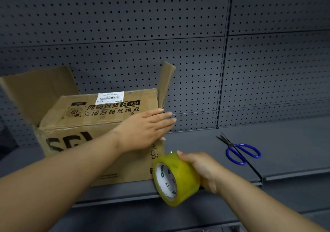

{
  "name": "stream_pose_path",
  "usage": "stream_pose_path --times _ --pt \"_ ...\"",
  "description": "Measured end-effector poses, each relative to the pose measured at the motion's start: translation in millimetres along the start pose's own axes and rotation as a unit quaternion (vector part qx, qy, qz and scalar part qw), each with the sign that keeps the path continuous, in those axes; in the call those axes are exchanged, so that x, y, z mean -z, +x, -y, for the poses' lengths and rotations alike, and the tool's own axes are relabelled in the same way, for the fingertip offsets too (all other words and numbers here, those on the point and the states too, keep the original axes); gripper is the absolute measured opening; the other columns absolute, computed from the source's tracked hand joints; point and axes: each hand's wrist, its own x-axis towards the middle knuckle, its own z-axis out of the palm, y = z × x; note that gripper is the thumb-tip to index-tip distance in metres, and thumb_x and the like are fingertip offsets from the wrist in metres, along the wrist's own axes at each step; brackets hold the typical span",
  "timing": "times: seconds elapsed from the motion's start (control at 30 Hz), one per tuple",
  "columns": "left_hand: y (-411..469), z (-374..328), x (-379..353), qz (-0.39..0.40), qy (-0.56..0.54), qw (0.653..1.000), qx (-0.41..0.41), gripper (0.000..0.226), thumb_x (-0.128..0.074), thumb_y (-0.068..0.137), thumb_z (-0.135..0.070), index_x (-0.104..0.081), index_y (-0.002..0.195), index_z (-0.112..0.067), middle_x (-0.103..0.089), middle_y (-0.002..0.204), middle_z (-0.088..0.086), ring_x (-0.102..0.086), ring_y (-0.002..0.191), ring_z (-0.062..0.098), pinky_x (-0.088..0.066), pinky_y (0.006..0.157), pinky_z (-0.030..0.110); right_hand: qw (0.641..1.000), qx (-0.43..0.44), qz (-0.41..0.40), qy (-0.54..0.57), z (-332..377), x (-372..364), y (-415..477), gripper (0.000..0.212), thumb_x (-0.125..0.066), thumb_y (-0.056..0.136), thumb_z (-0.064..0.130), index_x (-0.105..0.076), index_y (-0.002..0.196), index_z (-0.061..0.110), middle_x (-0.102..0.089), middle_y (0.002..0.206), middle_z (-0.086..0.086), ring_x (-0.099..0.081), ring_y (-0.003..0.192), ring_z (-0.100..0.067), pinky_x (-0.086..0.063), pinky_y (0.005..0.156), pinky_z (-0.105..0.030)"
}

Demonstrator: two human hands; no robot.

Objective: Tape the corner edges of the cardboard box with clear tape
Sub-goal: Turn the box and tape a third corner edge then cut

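A brown cardboard box [85, 124] with black printing and a white label lies on a dark grey shelf, its end flaps standing open at left and right. My left hand [142, 130] lies flat with straight fingers on the box's upper right corner edge, fingertips reaching past the edge. My right hand [201, 169] grips a roll of clear yellowish tape [175, 178] just below and to the right of that corner, in front of the box's right end. No strip of tape is plainly visible between the roll and the box.
Blue-handled scissors [239, 150] lie on the shelf [285, 142] to the right of the box. A dark grey pegboard wall [160, 26] rises behind. The shelf's front edge runs just below the box and tape roll.
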Motion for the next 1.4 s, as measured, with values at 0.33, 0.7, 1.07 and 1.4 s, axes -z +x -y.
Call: stream_pose_path --times 0.33,0.7,1.07,1.4 --pt "-6 -126 34 0.09 -0.665 0.292 0.681 0.054 -0.049 0.083 -0.057 -0.048 0.109 -0.01 -0.061 0.082 0.005 -0.06 0.07 0.014 -0.047 0.06 0.02 0.999 0.004 0.022 -0.03 -3 -1 -3 0.04 -0.056 0.088 0.036 -0.06 0.107 0.001 -0.065 0.11 -0.024 -0.064 0.099 -0.035 -0.05 0.09 -0.047" --pt "18 -122 20 0.012 -0.735 -0.023 0.677 0.039 -0.061 0.086 -0.03 -0.055 0.119 -0.01 -0.065 0.112 0.022 -0.065 0.092 0.038 -0.054 0.07 0.048 0.838 0.084 -0.183 -0.507 3 110 41 0.026 -0.042 0.096 0.02 -0.062 0.091 0.005 -0.062 0.082 -0.01 -0.057 0.077 -0.025 -0.039 0.063 -0.026" --pt "16 -113 21 0.0 -0.733 0.007 0.68 0.035 -0.056 0.089 -0.019 -0.052 0.122 -0.006 -0.065 0.091 0.017 -0.065 0.073 0.029 -0.056 0.061 0.041 0.665 -0.129 -0.199 -0.708 -10 172 86 0.039 -0.049 0.087 0.022 -0.051 0.125 0.012 -0.054 0.125 -0.006 -0.055 0.11 -0.023 -0.049 0.09 -0.03" --pt "17 -118 17 -0.038 -0.723 0.013 0.689 0.034 -0.058 0.087 -0.016 -0.046 0.119 -0.009 -0.058 0.095 0.018 -0.062 0.074 0.03 -0.054 0.061 0.042 0.826 0.097 0.152 -0.534 55 126 47 0.041 -0.062 0.074 0.059 -0.05 0.074 0.02 -0.05 0.065 0.005 -0.043 0.061 -0.011 -0.034 0.062 -0.024"
